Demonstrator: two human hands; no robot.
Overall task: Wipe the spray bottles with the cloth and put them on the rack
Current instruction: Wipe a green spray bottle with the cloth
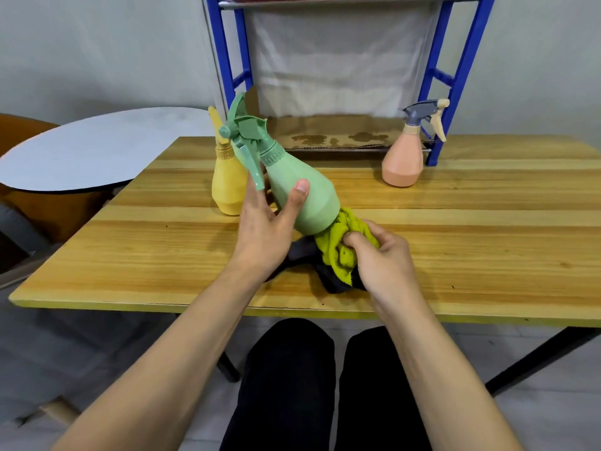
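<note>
- Left hand (263,219) grips the tilted green spray bottle (299,187) above the worktop (471,229) centre.
- Right hand (383,255) is closed on the yellow cloth (338,242) against the bottle's base.
- Yellow bottle (226,187) at 10 o'clock, pink bottle (403,161) at 2 o'clock by the far edge.
- Blue rack (455,76) at 12 o'clock, behind; bare wood at 3 and 8 o'clock.
- Grey round table (97,148) at 9 o'clock.
</note>
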